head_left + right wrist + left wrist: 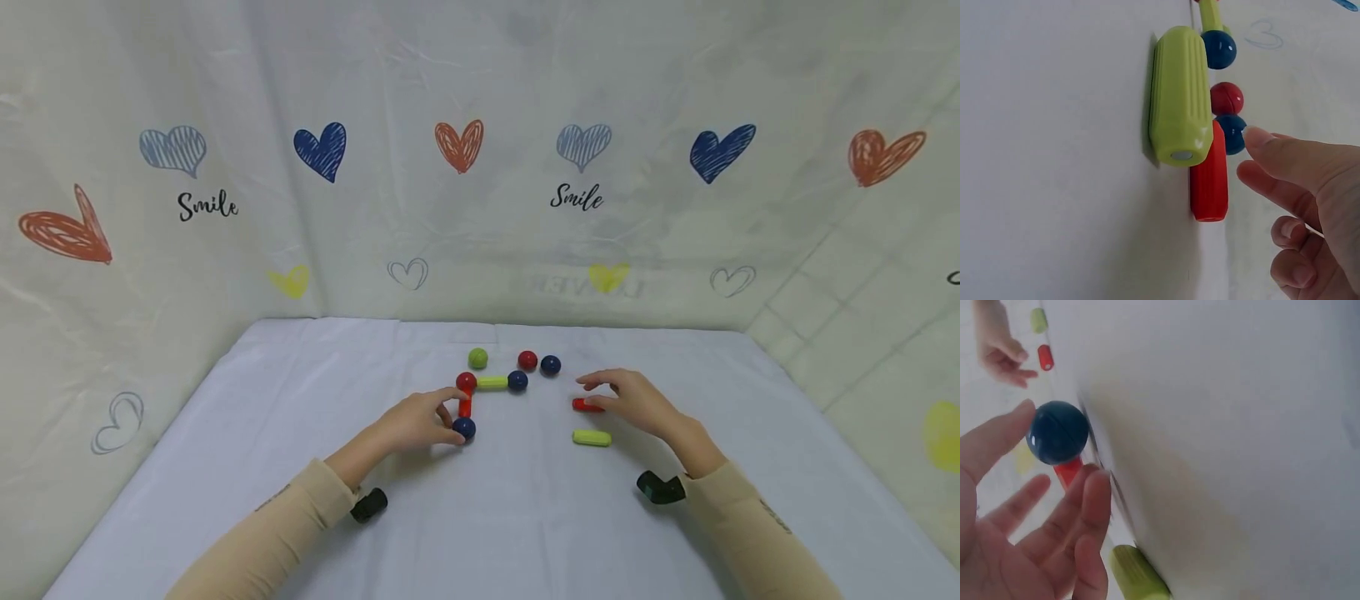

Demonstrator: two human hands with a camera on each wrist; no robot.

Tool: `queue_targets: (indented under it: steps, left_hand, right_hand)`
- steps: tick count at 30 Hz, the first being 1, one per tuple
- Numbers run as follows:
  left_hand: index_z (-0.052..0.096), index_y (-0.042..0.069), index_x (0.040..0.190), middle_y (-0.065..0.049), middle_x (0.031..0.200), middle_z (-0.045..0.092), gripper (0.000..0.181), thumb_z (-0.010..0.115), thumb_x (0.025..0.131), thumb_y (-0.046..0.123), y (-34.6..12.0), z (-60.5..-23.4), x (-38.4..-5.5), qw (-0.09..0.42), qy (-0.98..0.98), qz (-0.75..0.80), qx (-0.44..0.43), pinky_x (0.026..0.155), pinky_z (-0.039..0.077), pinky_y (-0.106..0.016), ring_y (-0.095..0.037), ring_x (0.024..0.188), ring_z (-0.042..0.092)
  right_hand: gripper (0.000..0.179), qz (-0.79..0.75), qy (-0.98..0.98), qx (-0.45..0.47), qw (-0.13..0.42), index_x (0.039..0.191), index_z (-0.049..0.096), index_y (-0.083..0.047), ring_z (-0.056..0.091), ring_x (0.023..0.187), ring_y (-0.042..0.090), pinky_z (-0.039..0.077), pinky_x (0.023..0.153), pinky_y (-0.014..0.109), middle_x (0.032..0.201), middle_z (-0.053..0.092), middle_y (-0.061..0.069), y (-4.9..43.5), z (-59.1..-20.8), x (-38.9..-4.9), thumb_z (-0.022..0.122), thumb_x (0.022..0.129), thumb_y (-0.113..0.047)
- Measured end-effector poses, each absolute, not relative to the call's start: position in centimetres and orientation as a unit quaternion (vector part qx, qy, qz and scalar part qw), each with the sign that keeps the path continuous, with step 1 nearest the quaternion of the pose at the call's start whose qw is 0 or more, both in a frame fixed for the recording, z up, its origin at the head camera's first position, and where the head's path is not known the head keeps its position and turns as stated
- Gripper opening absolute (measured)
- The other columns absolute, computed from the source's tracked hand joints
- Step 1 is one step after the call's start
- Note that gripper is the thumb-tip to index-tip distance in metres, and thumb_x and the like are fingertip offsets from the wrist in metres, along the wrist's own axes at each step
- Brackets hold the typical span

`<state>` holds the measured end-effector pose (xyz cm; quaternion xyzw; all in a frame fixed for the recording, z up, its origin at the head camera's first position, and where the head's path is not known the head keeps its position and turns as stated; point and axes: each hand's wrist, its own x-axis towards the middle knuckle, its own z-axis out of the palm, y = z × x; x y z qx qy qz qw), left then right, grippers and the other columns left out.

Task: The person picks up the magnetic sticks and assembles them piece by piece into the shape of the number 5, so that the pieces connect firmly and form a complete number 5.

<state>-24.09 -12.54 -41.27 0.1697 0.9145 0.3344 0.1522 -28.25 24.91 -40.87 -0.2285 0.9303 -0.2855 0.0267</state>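
A dark blue ball (pixel 464 429) joins a red stick (pixel 465 406), whose far end meets a red ball (pixel 466 382). From there a yellow-green stick (pixel 492 383) runs to another blue ball (pixel 517 381). My left hand (pixel 417 419) is at the near blue ball (pixel 1058 432), thumb against its side and fingers loosely bent around the red stick's side without a clear grip. My right hand (pixel 632 402) hovers beside a loose red stick (pixel 1209 178), thumb and forefinger apart. Nearer me lies a loose yellow-green stick (pixel 1180 97).
Behind the joined pieces lie a green ball (pixel 477 358), a red ball (pixel 527 361) and a blue ball (pixel 551 365). Another yellow-green stick (pixel 1137 573) shows below the left fingers in the left wrist view. A white cloth (pixel 525 517) covers the table.
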Motion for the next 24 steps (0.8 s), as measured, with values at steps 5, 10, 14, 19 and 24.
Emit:
queue_targets:
  steps: [5, 10, 14, 19, 24]
  left_hand:
    - [0.056, 0.022, 0.144, -0.002, 0.113, 0.068, 0.061, 0.082, 0.089, 0.025, -13.4, -41.8, -24.7, 0.176, 0.891, 0.363, 0.208, 0.088, 0.052, -0.045, -0.022, 0.100, 0.064]
    - [0.059, 0.020, 0.142, -0.004, 0.118, 0.065, 0.054, 0.079, 0.092, 0.024, -13.8, -41.8, -25.1, 0.194, 0.877, 0.374, 0.230, 0.097, 0.050, -0.050, -0.024, 0.106, 0.063]
    - [0.063, 0.018, 0.139, -0.004, 0.118, 0.065, 0.048, 0.078, 0.093, 0.022, -13.6, -41.6, -25.3, 0.191, 0.878, 0.364, 0.247, 0.096, 0.049, -0.046, -0.022, 0.108, 0.061]
    - [0.068, 0.016, 0.132, -0.002, 0.113, 0.065, 0.040, 0.078, 0.093, 0.019, -13.3, -41.5, -25.3, 0.184, 0.880, 0.360, 0.248, 0.091, 0.051, -0.040, -0.021, 0.105, 0.060]
    - [0.070, 0.015, 0.130, -0.002, 0.112, 0.066, 0.037, 0.077, 0.093, 0.016, -13.2, -41.6, -25.3, 0.181, 0.880, 0.359, 0.253, 0.088, 0.052, -0.037, -0.020, 0.103, 0.061]
  right_hand:
    - [0.033, -0.288, 0.934, -0.208, 0.038, 0.129, 0.070, -0.004, 0.057, 0.120, 0.040, 0.045, 0.102, 0.060, 0.117, 0.072, 0.011, 25.3, -41.1, -28.2, 0.071, 0.097, -0.015]
    - [0.034, -0.288, 0.936, -0.196, 0.045, 0.127, 0.071, -0.003, 0.057, 0.121, 0.041, 0.043, 0.103, 0.061, 0.119, 0.071, 0.013, 25.6, -41.4, -28.2, 0.074, 0.095, -0.016]
    - [0.033, -0.276, 0.940, -0.195, 0.051, 0.125, 0.072, -0.001, 0.059, 0.119, 0.041, 0.045, 0.102, 0.060, 0.119, 0.071, 0.014, 25.8, -41.7, -28.4, 0.075, 0.094, -0.013]
    - [0.029, -0.264, 0.942, -0.196, 0.059, 0.121, 0.073, -0.001, 0.060, 0.117, 0.040, 0.047, 0.100, 0.059, 0.119, 0.071, 0.014, 25.6, -42.1, -28.7, 0.074, 0.094, -0.012]
    - [0.027, -0.265, 0.942, -0.200, 0.052, 0.118, 0.075, 0.000, 0.061, 0.114, 0.038, 0.049, 0.098, 0.057, 0.116, 0.072, 0.013, 25.5, -42.1, -28.8, 0.074, 0.094, -0.012]
